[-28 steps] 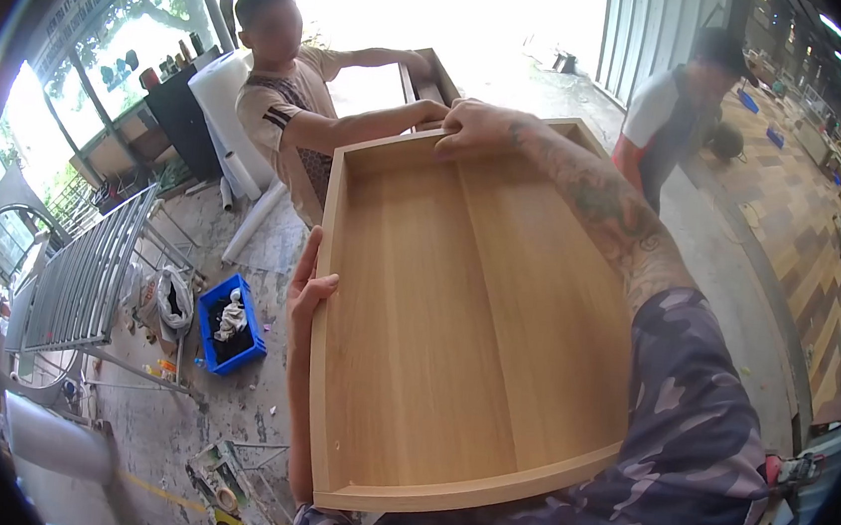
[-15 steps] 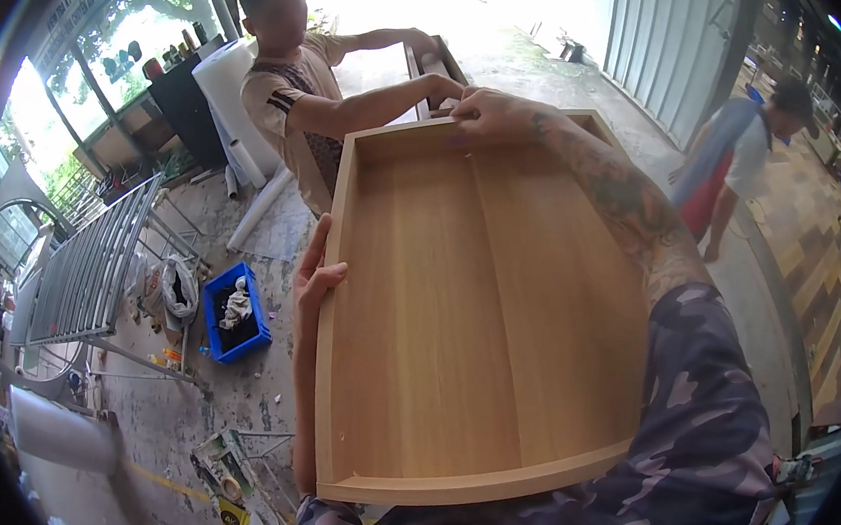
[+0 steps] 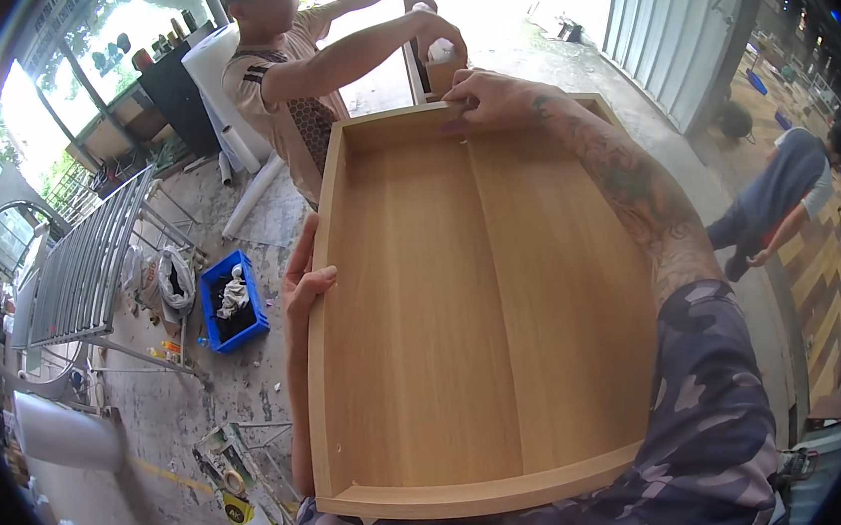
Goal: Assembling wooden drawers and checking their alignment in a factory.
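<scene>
A shallow, light-brown wooden drawer box [image 3: 436, 314] is tilted up in front of me, its open side facing me and its near edge by my camouflage-patterned clothing. My left hand [image 3: 305, 277] grips its left wall, thumb on the rim and fingers along the outside. At the far wall, my tattooed right arm reaches across, and my right hand [image 3: 490, 99] has curled fingers at the rim. A small purplish patch shows just under those fingers; I cannot make out what it is.
Beyond the drawer box stands a co-worker [image 3: 292, 71] handling another wooden piece [image 3: 444, 73]. To the left are a metal rack [image 3: 91, 254], a blue crate [image 3: 233, 308] with cloth in it, and white rolls [image 3: 223, 95]. Another person [image 3: 782, 194] bends down at right.
My right hand has shifted slightly left along the far rim. The drawer box moved a little left. The co-worker's arms rose, and the person at right bent down.
</scene>
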The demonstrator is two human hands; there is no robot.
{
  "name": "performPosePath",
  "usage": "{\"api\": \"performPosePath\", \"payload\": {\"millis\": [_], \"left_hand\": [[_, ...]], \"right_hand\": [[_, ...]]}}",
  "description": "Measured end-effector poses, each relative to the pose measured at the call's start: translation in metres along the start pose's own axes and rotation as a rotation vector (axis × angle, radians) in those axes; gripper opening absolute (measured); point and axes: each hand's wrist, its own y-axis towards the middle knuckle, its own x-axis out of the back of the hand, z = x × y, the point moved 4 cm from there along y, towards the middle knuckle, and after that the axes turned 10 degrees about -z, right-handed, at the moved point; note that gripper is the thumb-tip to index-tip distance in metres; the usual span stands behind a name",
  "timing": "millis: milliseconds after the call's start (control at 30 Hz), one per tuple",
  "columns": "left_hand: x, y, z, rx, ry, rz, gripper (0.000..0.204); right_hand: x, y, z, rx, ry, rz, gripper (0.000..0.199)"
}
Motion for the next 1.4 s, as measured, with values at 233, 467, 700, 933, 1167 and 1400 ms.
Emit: {"api": "performPosePath", "payload": {"millis": [233, 467, 700, 933, 1167, 1400], "left_hand": [[0.001, 0.004, 0.003, 0.013, 0.011, 0.021, 0.085], [0.010, 0.002, 0.003, -0.016, -0.001, -0.023, 0.086], [0.000, 0.000, 0.001, 0.000, 0.052, -0.045, 0.085], [0.003, -0.004, 0.000, -0.021, 0.038, -0.040, 0.085], [0.007, -0.004, -0.001, -0.037, 0.075, -0.051, 0.084], [0.002, -0.013, -0.006, -0.015, 0.098, -0.058, 0.084]], "right_hand": [[-0.003, 0.001, 0.005, 0.146, -0.073, -0.172, 0.028], [-0.001, -0.002, 0.012, 0.142, -0.030, -0.085, 0.031], [0.002, -0.011, -0.009, 0.151, -0.046, -0.264, 0.028], [-0.003, -0.005, 0.008, 0.115, -0.282, -0.224, 0.033], [-0.002, -0.011, -0.002, 0.226, 0.012, -0.205, 0.030], [0.009, -0.020, 0.006, 0.112, -0.051, -0.202, 0.030]]}}
